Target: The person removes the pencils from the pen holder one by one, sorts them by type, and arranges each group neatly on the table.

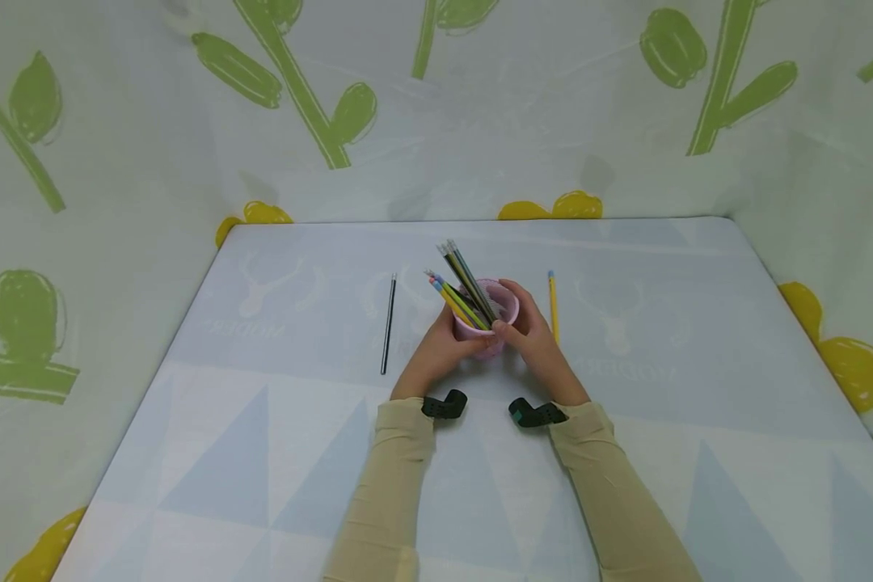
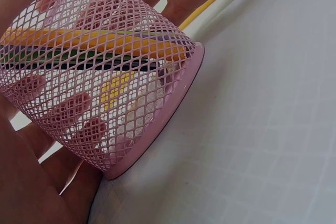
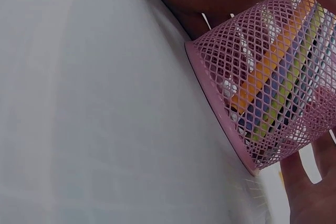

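Between both hands is a pink mesh pencil cup [image 1: 508, 302] with several pencils [image 1: 469, 283] leaning out toward the upper left. My left hand [image 1: 436, 354] grips the cup's left side, fingers curved round the mesh, as the left wrist view shows through the holes [image 2: 126, 103]. On the opposite side my right hand [image 1: 537, 338] grips it, its thumb at the near rim by the pencils. Yellow, green and dark pencil shafts show through the mesh wall [image 3: 268, 72] in the right wrist view. Whether the cup's base touches the table cannot be told.
A black pencil [image 1: 389, 323] lies on the table left of the cup. To the right lies a yellow pencil [image 1: 554, 301], its lower end partly hidden by the right hand. The table [image 1: 698, 388] has a pale patterned cover and meets a leaf-print curtain [image 1: 516, 121] at the back.
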The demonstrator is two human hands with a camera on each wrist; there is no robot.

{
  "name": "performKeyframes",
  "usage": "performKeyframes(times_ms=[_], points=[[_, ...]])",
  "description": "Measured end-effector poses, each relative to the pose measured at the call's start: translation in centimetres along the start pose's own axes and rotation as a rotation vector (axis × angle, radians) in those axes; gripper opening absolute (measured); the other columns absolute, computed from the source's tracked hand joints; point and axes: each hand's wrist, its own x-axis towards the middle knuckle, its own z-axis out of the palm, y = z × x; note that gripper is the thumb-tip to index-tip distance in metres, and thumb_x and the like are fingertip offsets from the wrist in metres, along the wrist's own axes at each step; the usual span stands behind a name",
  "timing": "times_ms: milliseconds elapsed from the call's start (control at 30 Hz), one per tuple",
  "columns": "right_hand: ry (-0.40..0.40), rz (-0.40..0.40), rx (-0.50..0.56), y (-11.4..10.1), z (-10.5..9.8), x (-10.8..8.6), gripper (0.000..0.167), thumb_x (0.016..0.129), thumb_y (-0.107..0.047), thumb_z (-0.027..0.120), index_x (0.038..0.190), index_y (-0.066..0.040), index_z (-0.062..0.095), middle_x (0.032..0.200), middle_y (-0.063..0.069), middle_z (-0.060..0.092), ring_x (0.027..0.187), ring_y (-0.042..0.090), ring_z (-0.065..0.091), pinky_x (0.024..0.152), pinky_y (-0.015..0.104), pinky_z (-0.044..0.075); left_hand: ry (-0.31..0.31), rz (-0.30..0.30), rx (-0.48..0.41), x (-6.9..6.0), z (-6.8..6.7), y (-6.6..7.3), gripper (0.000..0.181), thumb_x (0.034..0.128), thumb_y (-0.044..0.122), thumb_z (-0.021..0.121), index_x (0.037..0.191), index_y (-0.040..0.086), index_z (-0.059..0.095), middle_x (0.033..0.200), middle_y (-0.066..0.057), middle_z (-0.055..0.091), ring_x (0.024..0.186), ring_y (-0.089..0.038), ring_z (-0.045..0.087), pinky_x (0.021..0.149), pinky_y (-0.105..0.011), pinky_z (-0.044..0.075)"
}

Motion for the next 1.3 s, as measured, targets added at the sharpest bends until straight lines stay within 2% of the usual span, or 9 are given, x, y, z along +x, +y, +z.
performKeyframes(times_ms=[733,967,1133,1233,1300], points=[[0.008,0.015,-0.008,-0.1,0.1,0.0,0.058,0.089,-0.009,0.050,0.139,-0.019,0.024,0.140,0.005,0.028,0.128,0.021,0.029,0.102,0.041,0.025,0.000,0.003,-0.006,0.0,-0.1,-0.1,0.087,0.0666,0.047,0.073,0.136,0.026,0.026,0.126,0.004,0.044,0.111,-0.011,0.045,0.094,-0.033,0.036],[0.006,0.028,0.010,1.4,-0.3,0.6,0.058,0.089,-0.011,0.052,0.138,-0.025,0.026,0.140,-0.001,0.028,0.128,0.016,0.029,0.102,0.039,0.026,-0.013,-0.025,-0.007,0.0,-0.2,0.1,0.088,0.0665,0.049,0.073,0.137,0.025,0.025,0.126,0.003,0.044,0.112,-0.011,0.044,0.095,-0.032,0.035],[0.006,0.014,0.017,2.4,-0.5,0.8,0.058,0.089,-0.015,0.054,0.137,-0.028,0.027,0.139,-0.003,0.030,0.126,0.015,0.031,0.102,0.037,0.027,-0.038,-0.035,-0.019,-0.6,-0.6,1.7,0.084,0.0712,0.038,0.073,0.138,0.019,0.025,0.128,-0.001,0.044,0.113,-0.013,0.043,0.095,-0.031,0.035],[0.007,0.010,0.023,2.3,-0.6,0.8,0.057,0.089,-0.013,0.054,0.137,-0.028,0.027,0.138,-0.002,0.031,0.126,0.016,0.031,0.102,0.038,0.026,-0.045,-0.017,-0.020,-1.1,-0.7,2.8,0.082,0.0737,0.031,0.072,0.138,0.014,0.025,0.129,-0.004,0.043,0.113,-0.015,0.044,0.095,-0.032,0.035],[0.007,0.014,0.024,2.0,-0.5,0.7,0.057,0.089,-0.012,0.053,0.138,-0.027,0.027,0.139,-0.001,0.030,0.126,0.017,0.031,0.102,0.038,0.027,-0.045,-0.016,-0.017,-1.1,-0.6,2.9,0.081,0.0738,0.029,0.072,0.138,0.014,0.025,0.128,-0.004,0.044,0.113,-0.015,0.044,0.095,-0.032,0.035]])
